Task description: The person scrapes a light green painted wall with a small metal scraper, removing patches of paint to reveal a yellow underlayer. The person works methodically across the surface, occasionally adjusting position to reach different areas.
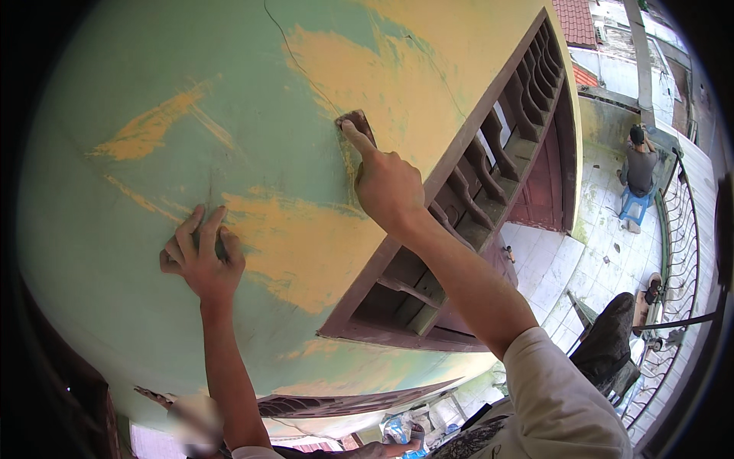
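My right hand (388, 182) grips a dark brown flat tool (362, 125), perhaps a scraper, its index finger pressed on it against the pale green wall (145, 61) with rough yellow patches (294, 252). A thin crack runs down to the tool from above. Lower left of it, my left hand (200, 256) is on the same wall with curled fingers; a small dark shape shows between thumb and fingers, too hidden to name. Beside my right forearm is a brown wooden vent frame (497, 157) with wavy slats.
At right, a person (639, 172) in grey sits on a blue stool (633, 211) on a tiled floor (539, 264), beside a metal railing (680, 291). A red door (539, 191) stands beyond the vent. At the bottom are another person (195, 421) and a hand (401, 447) near a plastic bag.
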A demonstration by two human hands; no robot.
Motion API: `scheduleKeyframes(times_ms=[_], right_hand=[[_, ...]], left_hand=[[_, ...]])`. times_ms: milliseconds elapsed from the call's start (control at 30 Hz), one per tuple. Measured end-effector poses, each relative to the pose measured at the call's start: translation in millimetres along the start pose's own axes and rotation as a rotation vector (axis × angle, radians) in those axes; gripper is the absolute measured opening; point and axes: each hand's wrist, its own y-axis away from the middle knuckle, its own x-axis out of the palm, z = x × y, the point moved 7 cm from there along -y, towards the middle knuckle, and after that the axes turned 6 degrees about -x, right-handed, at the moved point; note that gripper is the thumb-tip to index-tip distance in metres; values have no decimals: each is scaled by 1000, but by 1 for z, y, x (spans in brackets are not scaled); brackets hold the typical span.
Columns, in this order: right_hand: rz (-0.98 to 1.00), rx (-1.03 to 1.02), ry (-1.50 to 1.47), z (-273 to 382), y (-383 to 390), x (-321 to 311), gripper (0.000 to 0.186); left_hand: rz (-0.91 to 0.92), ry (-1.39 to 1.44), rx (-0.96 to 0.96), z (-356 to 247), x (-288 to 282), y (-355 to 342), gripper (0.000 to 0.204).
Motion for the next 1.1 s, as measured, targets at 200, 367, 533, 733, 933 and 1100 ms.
scheduleKeyframes(times_ms=[200, 367, 533, 733, 933, 1100], right_hand=[[-48, -47, 0, -33, 50, 44, 79], [-11, 8, 83, 5, -7, 3, 85], [-133, -143, 20, -29, 51, 48, 75], [-47, -2, 41, -2, -4, 4, 75], [-14, -75, 70, -21, 33, 25, 73], [27, 3, 105, -2, 13, 16, 70]], left_hand=[[18, -5, 33, -5, 0, -2, 44], [-4, -2, -44, -8, -7, -4, 49], [-2, -82, -29, -7, -4, -13, 48], [7, -57, -82, -10, 3, -4, 49], [-5, -65, -93, -4, -4, -8, 47], [19, -41, -116, -1, -6, -1, 49]])
